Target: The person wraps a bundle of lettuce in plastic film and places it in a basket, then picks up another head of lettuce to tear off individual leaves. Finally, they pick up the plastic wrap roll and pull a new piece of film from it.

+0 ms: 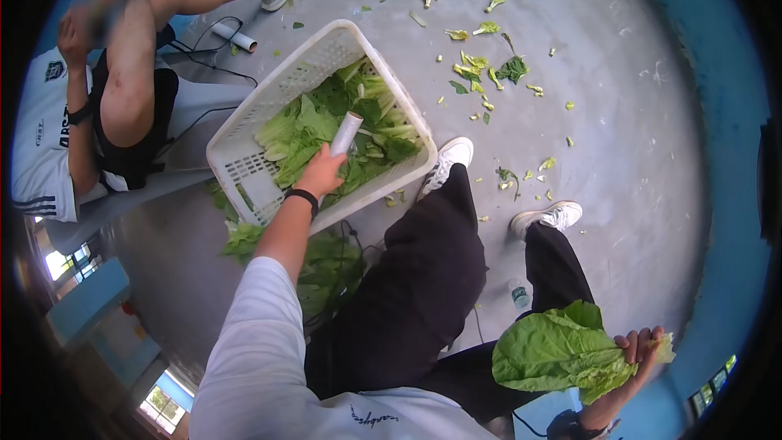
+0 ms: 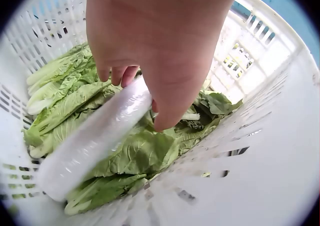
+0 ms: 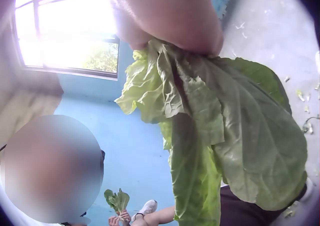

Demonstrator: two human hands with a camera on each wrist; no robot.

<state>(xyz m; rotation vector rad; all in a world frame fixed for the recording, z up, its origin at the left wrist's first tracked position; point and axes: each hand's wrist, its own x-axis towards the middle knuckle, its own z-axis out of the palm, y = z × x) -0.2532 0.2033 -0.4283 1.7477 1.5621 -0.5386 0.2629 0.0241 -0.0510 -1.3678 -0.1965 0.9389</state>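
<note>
My left hand [image 1: 322,173] reaches down into a white plastic basket [image 1: 401,90] and grips a roll of clear plastic wrap [image 2: 92,138] near one end. The roll lies slanted over leafy lettuce [image 1: 297,130] that covers much of the basket's bottom. In the left wrist view, the thumb is on one side of the roll and fingertips show on the other. Off to the right, my right hand [image 1: 642,349] holds a bunch of green lettuce [image 1: 562,350] by its pale stem end. Its broad leaves hang down in the right wrist view [image 3: 250,131].
Another person [image 1: 130,98] sits at the left, holding a small leafy bunch [image 3: 119,200]. A white roll [image 1: 235,37] and dark cables lie near them. Leaf scraps [image 1: 489,73] litter the grey floor. More greens [image 1: 330,265] lie beside the basket; a bottle [image 1: 519,293] is near my leg.
</note>
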